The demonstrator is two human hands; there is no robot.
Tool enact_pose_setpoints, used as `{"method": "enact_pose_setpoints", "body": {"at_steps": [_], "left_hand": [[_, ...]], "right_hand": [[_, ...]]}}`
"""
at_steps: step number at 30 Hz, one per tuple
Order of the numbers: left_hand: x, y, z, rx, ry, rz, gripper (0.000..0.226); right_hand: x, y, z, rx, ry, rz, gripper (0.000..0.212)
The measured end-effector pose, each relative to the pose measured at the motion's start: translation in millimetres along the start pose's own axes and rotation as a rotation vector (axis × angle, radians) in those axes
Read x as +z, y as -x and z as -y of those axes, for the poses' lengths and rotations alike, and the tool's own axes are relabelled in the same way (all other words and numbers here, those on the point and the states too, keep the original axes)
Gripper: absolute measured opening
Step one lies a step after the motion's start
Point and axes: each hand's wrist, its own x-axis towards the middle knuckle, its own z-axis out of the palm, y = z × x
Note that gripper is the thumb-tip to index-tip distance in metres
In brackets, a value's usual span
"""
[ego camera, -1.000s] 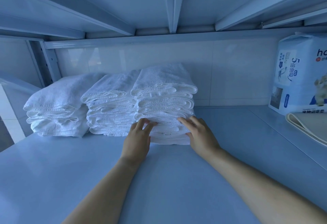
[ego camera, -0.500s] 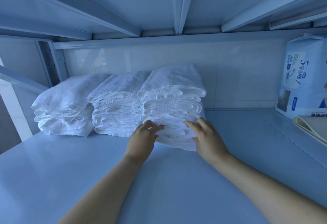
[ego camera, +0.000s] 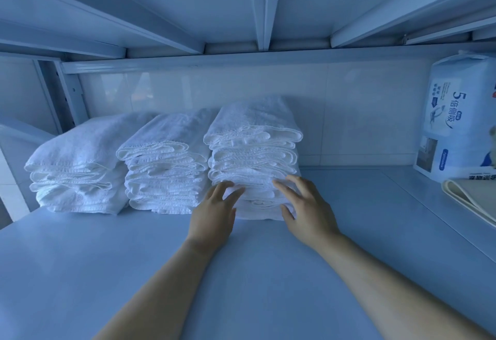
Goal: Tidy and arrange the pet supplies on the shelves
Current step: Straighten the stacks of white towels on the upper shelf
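Note:
Three stacks of folded white towels stand side by side at the back of the shelf (ego camera: 107, 272): a left stack (ego camera: 77, 170), a middle stack (ego camera: 166, 167) and a taller right stack (ego camera: 255, 146). My left hand (ego camera: 214, 216) lies against the lower front of the right stack with fingers spread and straight. My right hand (ego camera: 306, 210) touches the same stack's lower right front, fingers extended, thumb low near the bottom towel.
A white and blue pack of pet pads (ego camera: 459, 119) stands at the far right against the wall. In front of it lies a flat beige folded item (ego camera: 472, 200). The upper shelf's metal braces (ego camera: 263, 6) hang close overhead.
Both hands have stayed on the lower front of the right stack, shifting only slightly with fingers spreading. The camera has come a little closer and turned left.

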Motion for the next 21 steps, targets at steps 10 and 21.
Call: {"method": "enact_pose_setpoints", "body": {"at_steps": [10, 21], "left_hand": [[3.4, -0.6, -9.6, 0.149, -0.028, 0.176, 0.043], [-14.3, 1.7, -14.8, 0.273, -0.017, -0.021, 0.042]], "right_hand": [[4.2, -2.0, 19.2, -0.047, 0.122, 0.025, 0.042], [-1.1, 1.1, 16.3, -0.046, 0.149, 0.002, 0.044]]}}
